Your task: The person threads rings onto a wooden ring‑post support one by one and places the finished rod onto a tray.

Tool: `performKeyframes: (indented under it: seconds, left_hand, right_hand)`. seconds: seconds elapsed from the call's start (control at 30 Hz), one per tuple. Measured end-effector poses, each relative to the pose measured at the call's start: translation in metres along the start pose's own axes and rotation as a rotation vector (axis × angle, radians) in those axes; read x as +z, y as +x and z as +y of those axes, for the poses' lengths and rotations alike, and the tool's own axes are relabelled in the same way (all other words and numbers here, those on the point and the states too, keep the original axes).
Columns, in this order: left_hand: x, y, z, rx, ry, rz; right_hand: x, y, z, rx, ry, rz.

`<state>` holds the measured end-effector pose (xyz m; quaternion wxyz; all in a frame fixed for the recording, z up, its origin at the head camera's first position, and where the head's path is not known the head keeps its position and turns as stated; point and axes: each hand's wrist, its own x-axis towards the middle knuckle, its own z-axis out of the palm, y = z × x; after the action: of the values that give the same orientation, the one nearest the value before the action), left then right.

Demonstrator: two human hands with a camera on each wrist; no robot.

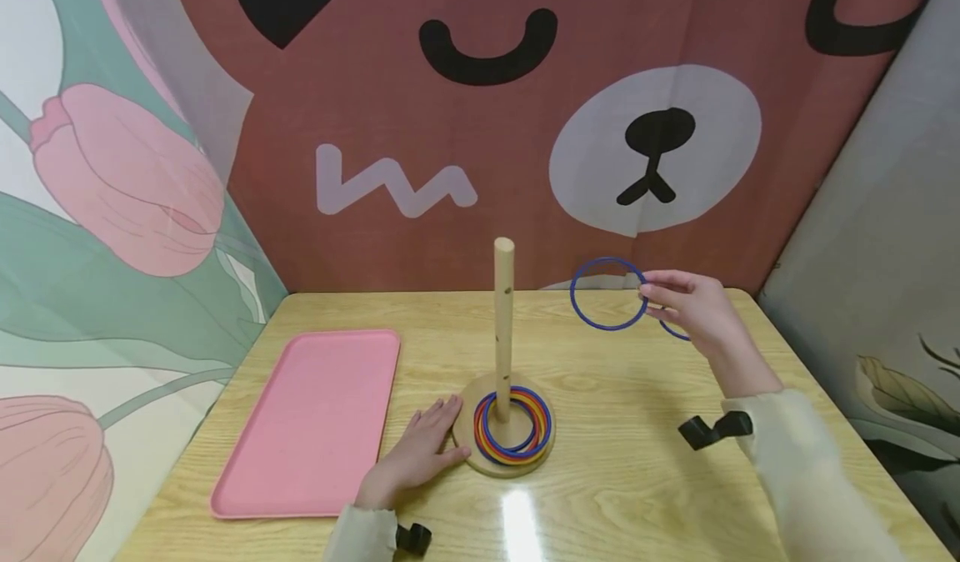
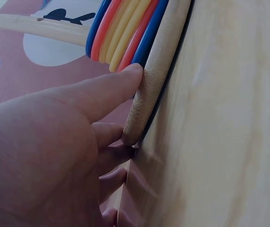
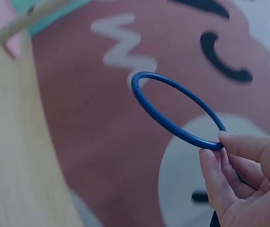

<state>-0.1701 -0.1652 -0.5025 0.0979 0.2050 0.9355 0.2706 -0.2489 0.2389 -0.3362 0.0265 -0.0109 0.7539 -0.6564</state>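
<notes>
My right hand (image 1: 693, 308) pinches a thin blue ring (image 1: 609, 328) between thumb and fingertips, raised over the back right of the table. In the right wrist view the ring (image 3: 173, 128) tilts away from the fingers. Part of another dark blue ring (image 1: 675, 334) shows just below that hand, mostly hidden by it. A wooden peg (image 1: 504, 320) rises from a round wooden base (image 1: 467, 395). Around its foot lie several stacked rings (image 2: 121, 35), blue, red and yellow. My left hand (image 1: 420, 454) touches the base's left edge, fingers extended, thumb on the rim.
A pink tray (image 1: 322, 420) lies on the left side of the wooden table (image 1: 615, 495). Behind the table hangs a cloth (image 1: 510, 128) with a bear's face. Printed curtains stand at both sides.
</notes>
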Motion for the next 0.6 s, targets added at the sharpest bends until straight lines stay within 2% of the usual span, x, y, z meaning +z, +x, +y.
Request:
performKeyframes:
  seconds: [0.07,0.27,0.43,0.6]
  left_hand:
    - [0.000,0.000,0.000,0.002,0.005,0.000]
    - [0.001,0.001,-0.001,0.011,0.013,0.007]
    - [0.001,0.001,-0.002,0.009,0.014,0.009]
    - [0.001,0.000,-0.002,0.006,0.010,0.010]
  right_hand:
    - [0.009,-0.003,-0.011,-0.014,0.031,-0.001]
    - [0.030,-0.010,-0.042,-0.090,0.266,-0.026]
    - [0.044,-0.015,-0.065,-0.154,0.415,-0.097]
    - [0.059,-0.018,-0.081,-0.158,0.535,-0.182]
